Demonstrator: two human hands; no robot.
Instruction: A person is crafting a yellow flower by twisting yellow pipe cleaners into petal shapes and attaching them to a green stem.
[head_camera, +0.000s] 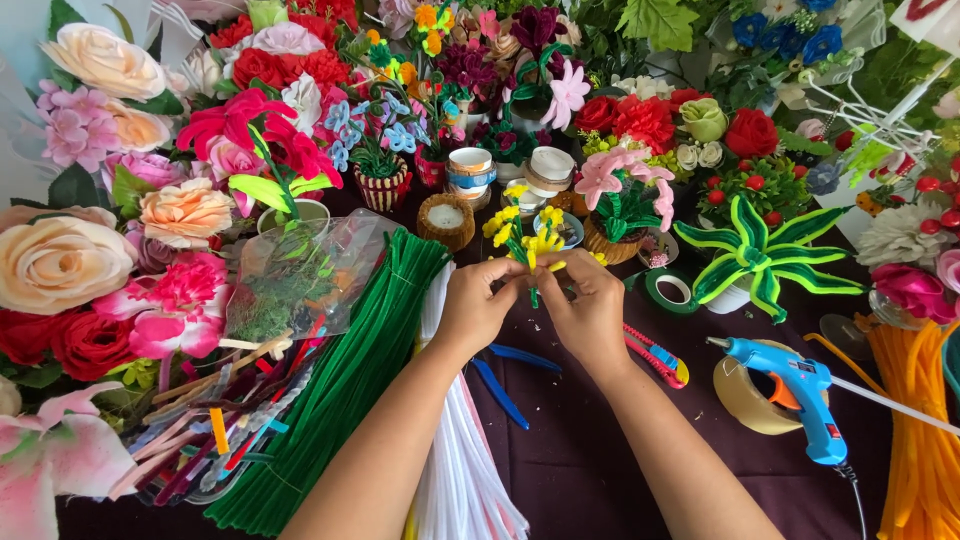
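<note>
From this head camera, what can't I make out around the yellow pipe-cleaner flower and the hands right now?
- Head view: lower green stem of the yellow pipe-cleaner flower is hidden behind the left hand and right hand.
- Fingertip grip: covered by the knuckles.
- Blue scissors: blades hidden under the hands.
- Blue glue gun: cord cut off by the bottom edge.
- Orange pipe cleaner bundle: cut off by the right edge.

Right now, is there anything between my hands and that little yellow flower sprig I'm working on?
Nothing visible. Both the left hand and the right hand already pinch the green stem of the yellow flower sprig, held above the dark table. The blue glue gun lies off to the right.
</note>
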